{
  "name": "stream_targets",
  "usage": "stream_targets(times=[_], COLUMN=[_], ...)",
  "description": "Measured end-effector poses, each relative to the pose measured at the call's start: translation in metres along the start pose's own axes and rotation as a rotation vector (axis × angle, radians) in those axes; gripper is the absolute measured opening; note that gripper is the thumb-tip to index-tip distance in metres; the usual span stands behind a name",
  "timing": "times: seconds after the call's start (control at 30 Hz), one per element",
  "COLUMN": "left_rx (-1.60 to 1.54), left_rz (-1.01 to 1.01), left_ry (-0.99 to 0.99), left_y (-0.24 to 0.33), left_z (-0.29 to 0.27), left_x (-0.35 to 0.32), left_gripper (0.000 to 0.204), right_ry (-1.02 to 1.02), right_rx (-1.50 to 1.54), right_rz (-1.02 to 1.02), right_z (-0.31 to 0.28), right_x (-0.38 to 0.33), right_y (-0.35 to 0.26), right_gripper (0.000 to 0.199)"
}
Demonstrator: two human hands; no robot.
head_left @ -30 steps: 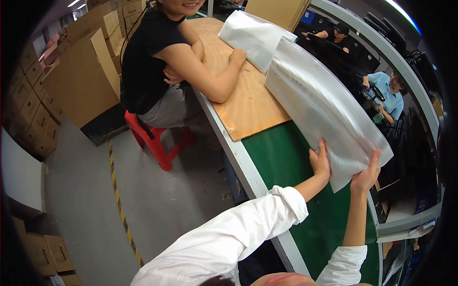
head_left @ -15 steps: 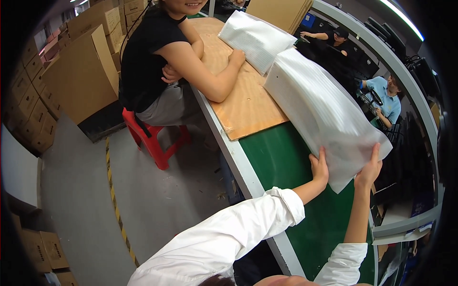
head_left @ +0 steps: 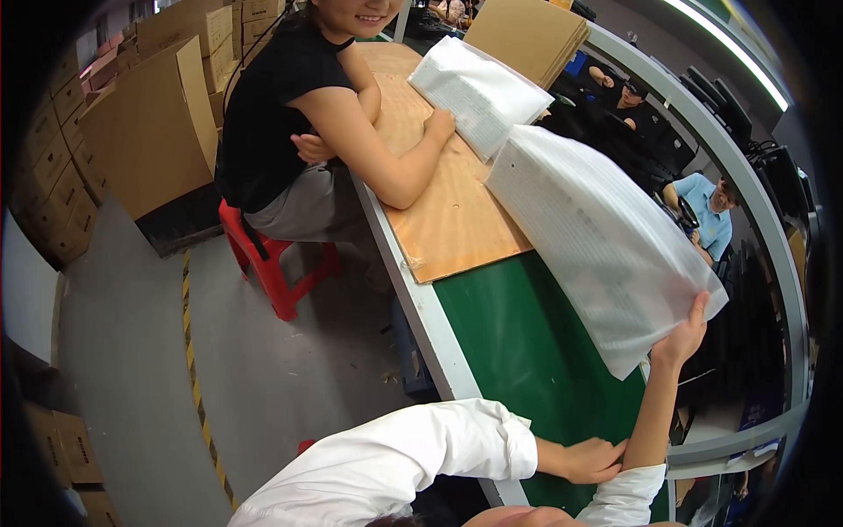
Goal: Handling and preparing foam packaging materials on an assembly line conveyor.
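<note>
A long item in a translucent white foam bag (head_left: 606, 237) lies slanting across the green work surface (head_left: 492, 325), its far end resting on a plywood board (head_left: 457, 220). My right hand (head_left: 681, 341) grips the bag's near, loose end at its right corner. Beside my right forearm, just above the rolled white cuff, is my left hand (head_left: 594, 460). Its fingers are bent together against that forearm; whether they pinch anything is hidden. What the bag contains shows only as a faint shape.
A second white foam bag (head_left: 479, 92) lies farther along the board. Across from it, a person in black (head_left: 281, 123) sits on a red stool (head_left: 279, 272), one arm on the board. Flat cardboard (head_left: 522, 39) stands behind. A grey metal frame (head_left: 746, 176) curves along the right.
My left hand has let go of the foam bag and moved down to my right forearm. My right hand still holds the bag's end. The view has shifted slightly.
</note>
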State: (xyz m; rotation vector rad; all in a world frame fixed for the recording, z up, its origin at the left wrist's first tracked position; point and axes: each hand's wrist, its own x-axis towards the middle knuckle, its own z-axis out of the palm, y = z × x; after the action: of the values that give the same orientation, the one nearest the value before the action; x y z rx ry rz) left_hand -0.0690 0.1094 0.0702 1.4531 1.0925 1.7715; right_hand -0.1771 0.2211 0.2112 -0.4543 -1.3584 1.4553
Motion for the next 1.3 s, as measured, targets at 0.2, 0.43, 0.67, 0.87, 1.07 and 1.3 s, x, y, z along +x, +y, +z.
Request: stream_targets(times=[0.2,0.43,0.67,0.87,1.07,1.3], left_rx=[0.576,0.614,0.744,0.737,0.646,0.653], left_rz=[0.262,0.315,0.479,0.501,0.591,0.567], left_ry=[-0.199,-0.123,-0.024,-0.025,-0.051,-0.131], left_y=[-0.026,-0.041,-0.057,-0.074,-0.069,-0.071], left_z=[-0.007,-0.013,-0.021,-0.016,-0.013,-0.009], left_x=[0.010,0.016,0.028,0.029,0.027,0.019], left_gripper=[0.025,0.029,0.024,0.026,0.024,0.021], right_ry=[0.007,-0.014,-0.124,-0.191,-0.068,-0.097], right_rx=[0.060,0.050,0.203,0.263,0.166,0.257], right_rz=[-0.022,-0.065,-0.022,0.122,0.335,0.485], right_z=[0.013,0.030,0.032,0.016,-0.006,-0.012], right_x=[-0.016,-0.019,-0.005,-0.015,-0.027,-0.038], right_y=[0.000,-0.004,0.039,0.079,0.101,0.104], right_gripper=[0.040,0.039,0.036,0.036,0.038,0.042])
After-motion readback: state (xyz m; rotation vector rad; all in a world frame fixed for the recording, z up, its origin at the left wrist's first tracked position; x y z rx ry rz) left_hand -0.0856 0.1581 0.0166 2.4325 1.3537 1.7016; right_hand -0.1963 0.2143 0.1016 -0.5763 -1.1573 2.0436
